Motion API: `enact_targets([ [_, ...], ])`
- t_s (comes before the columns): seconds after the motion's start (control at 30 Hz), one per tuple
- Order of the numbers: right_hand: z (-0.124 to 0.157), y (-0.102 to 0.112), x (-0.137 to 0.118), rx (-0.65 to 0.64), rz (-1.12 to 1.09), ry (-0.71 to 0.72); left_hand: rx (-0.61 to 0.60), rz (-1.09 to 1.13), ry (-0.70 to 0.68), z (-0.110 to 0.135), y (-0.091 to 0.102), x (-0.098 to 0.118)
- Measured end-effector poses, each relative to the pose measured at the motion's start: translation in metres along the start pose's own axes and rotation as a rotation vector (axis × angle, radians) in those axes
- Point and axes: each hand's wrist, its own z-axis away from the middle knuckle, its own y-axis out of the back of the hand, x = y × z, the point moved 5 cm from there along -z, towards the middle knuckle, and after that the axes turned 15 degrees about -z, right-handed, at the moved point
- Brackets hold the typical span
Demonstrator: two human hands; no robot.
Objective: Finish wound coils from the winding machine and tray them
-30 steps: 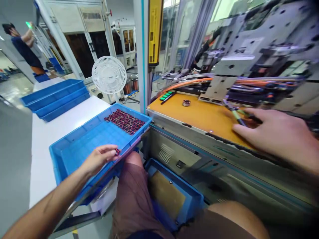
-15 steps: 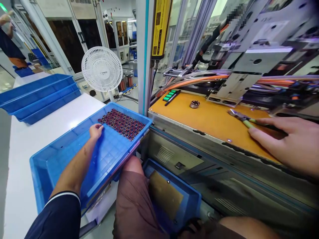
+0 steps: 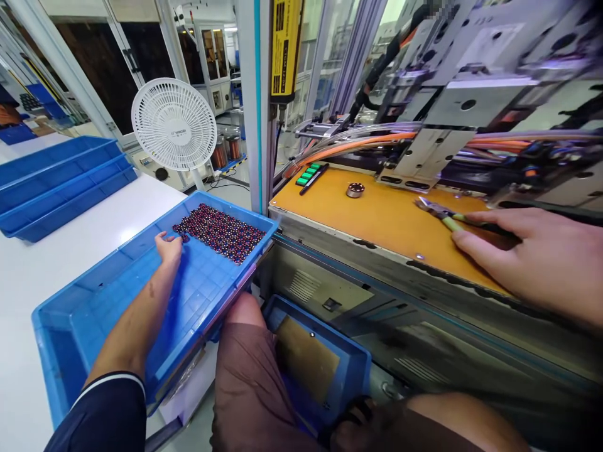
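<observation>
My left hand (image 3: 168,246) reaches into a blue tray (image 3: 94,307) and its fingertips pinch at the near edge of a patch of small dark red and blue parts (image 3: 219,223) in the tray's far corner. Its fingers are closed together on one of these parts. My right hand (image 3: 527,254) rests on the orange machine table (image 3: 377,216), fingers curled over the green-handled pliers (image 3: 443,215) lying there. A small metal ring (image 3: 355,189) sits alone farther back on the orange surface.
A white fan (image 3: 173,125) stands behind the tray on the white bench (image 3: 70,245). Stacked blue trays (image 3: 56,182) lie at the far left. Machine fixtures and orange cables (image 3: 358,145) crowd the back of the table. Another blue bin (image 3: 315,358) sits below, by my knees.
My left hand moved from the tray's near edge to the far corner, up to the patch of small parts. My right hand stayed on the pliers. The view shifted slightly right.
</observation>
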Motion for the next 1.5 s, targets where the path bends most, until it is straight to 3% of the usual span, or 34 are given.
enact_targets([
  [0.13, 0.002, 0.009, -0.017, -0.048, -0.042, -0.026, 0.01, -0.031, 0.041, 0.003, 0.002, 0.006],
  [0.47, 0.002, 0.013, -0.026, -0.015, -0.078, 0.018, -0.014, -0.106, -0.067, 0.02, 0.022, 0.029],
  [0.6, 0.004, 0.018, -0.033, -0.018, -0.101, 0.043, -0.02, -0.091, -0.117, 0.036, 0.036, 0.048],
  [0.73, 0.004, 0.021, -0.037, -0.018, -0.13, 0.062, -0.042, -0.01, -0.277, 0.069, 0.052, 0.102],
  [0.87, 0.001, 0.022, -0.039, -0.034, -0.143, 0.096, -0.165, 0.145, -0.595, 0.134, 0.054, 0.2],
  [1.0, -0.001, 0.024, -0.042, -0.045, -0.179, 0.117, -0.405, 0.173, -0.871, 0.214, 0.033, 0.298],
  [1.13, -0.001, 0.029, -0.042, -0.019, -0.288, 0.089, -0.49, 0.072, -0.993, 0.273, 0.007, 0.361],
  [1.23, -0.006, 0.037, -0.041, -0.008, -0.352, 0.063, -0.495, 0.041, -1.0, 0.29, -0.002, 0.39],
  [1.33, -0.008, 0.042, -0.04, -0.013, -0.349, 0.059, -0.529, 0.114, -0.941, 0.295, 0.001, 0.403],
  [1.4, -0.008, 0.04, -0.04, -0.023, -0.326, 0.073, -0.563, 0.218, -0.89, 0.3, 0.009, 0.395],
  [1.5, -0.006, 0.04, -0.04, -0.03, -0.317, 0.103, -0.623, 0.397, -0.843, 0.317, 0.034, 0.359],
])
